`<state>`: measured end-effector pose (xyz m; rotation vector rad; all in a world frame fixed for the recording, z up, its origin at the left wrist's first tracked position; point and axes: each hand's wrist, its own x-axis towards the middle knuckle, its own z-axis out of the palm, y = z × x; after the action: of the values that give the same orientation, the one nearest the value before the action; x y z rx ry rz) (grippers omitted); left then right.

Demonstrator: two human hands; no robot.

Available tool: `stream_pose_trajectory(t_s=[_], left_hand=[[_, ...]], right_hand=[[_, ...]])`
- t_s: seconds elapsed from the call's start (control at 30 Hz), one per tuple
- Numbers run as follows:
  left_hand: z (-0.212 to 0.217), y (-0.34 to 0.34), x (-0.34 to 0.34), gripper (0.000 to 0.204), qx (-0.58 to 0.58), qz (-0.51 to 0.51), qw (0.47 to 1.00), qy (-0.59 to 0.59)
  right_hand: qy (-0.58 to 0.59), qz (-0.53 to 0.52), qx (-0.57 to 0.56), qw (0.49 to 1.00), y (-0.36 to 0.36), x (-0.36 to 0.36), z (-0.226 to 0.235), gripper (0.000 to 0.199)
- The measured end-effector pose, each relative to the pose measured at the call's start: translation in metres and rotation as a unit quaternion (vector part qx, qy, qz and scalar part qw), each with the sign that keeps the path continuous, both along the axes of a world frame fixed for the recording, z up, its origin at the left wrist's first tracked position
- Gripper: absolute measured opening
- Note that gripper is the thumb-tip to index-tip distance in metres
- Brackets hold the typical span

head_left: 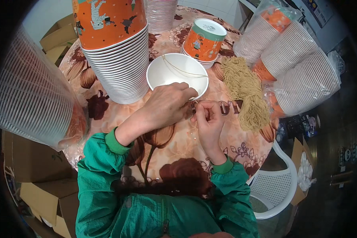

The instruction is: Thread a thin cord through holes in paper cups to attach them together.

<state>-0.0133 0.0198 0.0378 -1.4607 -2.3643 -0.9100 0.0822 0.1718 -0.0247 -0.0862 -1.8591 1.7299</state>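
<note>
On the round worktop [250, 152] with its peach-and-brown floral cloth [182, 148], a round, white-lined paper tub [162, 73] sits before the person, the left hand [168, 101] over its near rim, fingers bent but their grip hidden, so I cannot tell what they pinch. Just beside that rim, the right hand [209, 121] presses thumb and forefinger together, anything between them unreadable. A thin tan cord [181, 70] crosses the tub's mouth, its nearer end lost; securing it there seems the step in hand, next calling for a fine pinch.
</note>
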Motion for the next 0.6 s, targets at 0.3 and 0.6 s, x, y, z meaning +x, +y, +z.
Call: stream_pose_trajectory(t_s=[0.3, 0.6], left_hand=[[0.005, 0.001, 0.003, 0.024, -0.001, -0.005, 1.000, -0.001], [0.021, -0.002, -0.022, 0.021, -0.071, -0.057, 0.990, -0.106]], right_hand=[[-0.008, -0.009, 0.017, 1.000, -0.001, -0.002, -0.003, 0.005], [-0.014, 0.020, 0.002, 1.000, -0.004, -0.002, 0.004, 0.003]])
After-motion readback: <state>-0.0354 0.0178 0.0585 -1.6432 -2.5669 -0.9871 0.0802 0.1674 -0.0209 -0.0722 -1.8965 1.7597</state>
